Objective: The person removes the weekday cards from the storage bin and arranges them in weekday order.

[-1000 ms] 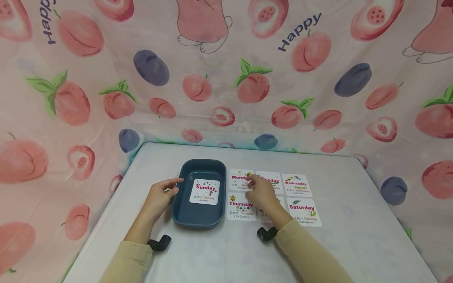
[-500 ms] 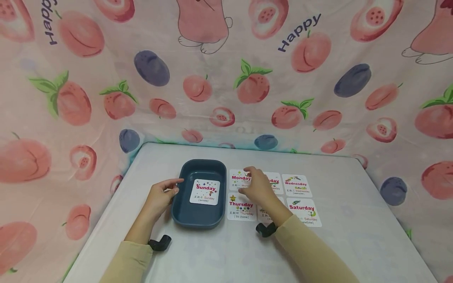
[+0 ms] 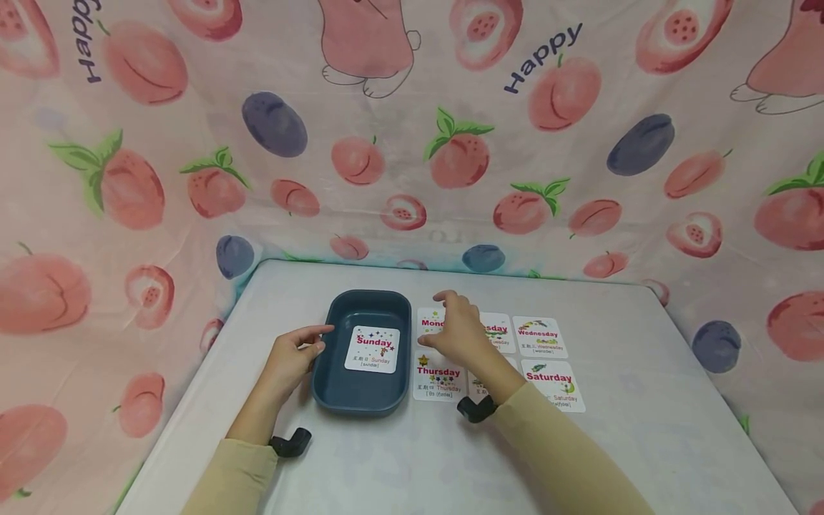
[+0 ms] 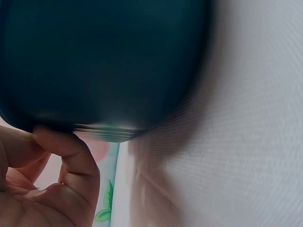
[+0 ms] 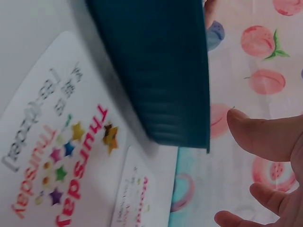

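A dark blue-green tray (image 3: 360,398) stands on the table with a white Sunday card (image 3: 372,350) lying flat inside it. My left hand (image 3: 291,361) holds the tray's left rim; in the left wrist view thumb and finger (image 4: 78,158) meet at that rim. Over the Monday card (image 3: 429,317) hovers my right hand (image 3: 465,332), its thumb and fingers spread apart and nothing between them. It partly covers the Monday card and the Tuesday card (image 3: 498,342). Below it lies the Thursday card (image 3: 439,386), also close up in the right wrist view.
Wednesday (image 3: 541,337) and Saturday (image 3: 553,386) cards lie at the right of two rows. Another card (image 3: 479,390) between Thursday and Saturday is mostly hidden by the right arm. A white cloth covers the table (image 3: 669,429); a fruit-print curtain (image 3: 412,121) hangs behind it.
My right hand has moved a little left, toward the tray, and its thumb and fingers have spread wider. The left hand, tray and cards have stayed put.
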Motion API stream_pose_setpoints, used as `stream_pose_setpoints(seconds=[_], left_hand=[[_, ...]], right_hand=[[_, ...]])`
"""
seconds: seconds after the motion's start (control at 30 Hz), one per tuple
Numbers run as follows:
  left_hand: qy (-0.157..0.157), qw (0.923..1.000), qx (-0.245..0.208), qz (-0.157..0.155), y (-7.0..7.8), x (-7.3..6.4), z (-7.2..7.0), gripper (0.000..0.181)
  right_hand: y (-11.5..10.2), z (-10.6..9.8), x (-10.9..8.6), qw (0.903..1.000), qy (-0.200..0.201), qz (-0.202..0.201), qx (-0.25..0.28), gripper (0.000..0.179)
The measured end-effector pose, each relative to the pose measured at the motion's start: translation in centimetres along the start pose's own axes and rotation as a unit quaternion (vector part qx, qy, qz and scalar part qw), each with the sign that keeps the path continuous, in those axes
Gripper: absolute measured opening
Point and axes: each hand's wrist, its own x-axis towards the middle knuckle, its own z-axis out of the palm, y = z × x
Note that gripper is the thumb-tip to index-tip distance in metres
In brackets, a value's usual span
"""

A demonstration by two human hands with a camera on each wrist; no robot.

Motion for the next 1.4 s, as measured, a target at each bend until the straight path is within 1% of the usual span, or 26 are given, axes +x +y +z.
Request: stream_pose_setpoints(seconds=[0.23, 0.53, 0.83, 1.0, 1.2, 1.4], left_hand=[[0.001, 1.0000, 0.000, 0.000, 0.0, 0.0, 0.0, 0.036], [0.003, 1.0000, 0.000, -0.003, 0.0, 0.0, 0.0, 0.035], [0.004, 1.0000, -0.001, 0.003, -0.1, 0.1, -0.1, 0.035], [0.004, 1.0000, -0.001, 0.004, -0.1, 0.1, -0.2, 0.035], [-0.001, 1.0000, -0.003, 0.004, 0.0, 0.1, -0.1, 0.036], [-0.010, 0.9999, -0.007, 0.007, -0.1, 0.1, -0.2, 0.036]], right_hand=[[-1.7, 0.3, 0.1, 0.9997, -0.011, -0.020, -0.006, 0.094], [-3.8, 0.4, 0.3, 0.9989, -0.023, -0.038, -0.012, 0.097], [-5.6, 1.2, 0.7, 0.9966, -0.041, -0.063, -0.034, 0.100], [-6.9, 1.5, 1.0, 0.9950, -0.054, -0.070, -0.046, 0.101], [-8.2, 2.5, 1.6, 0.9930, -0.067, -0.072, -0.065, 0.100], [-9.1, 4.1, 2.0, 0.9901, -0.081, -0.076, -0.086, 0.100]])
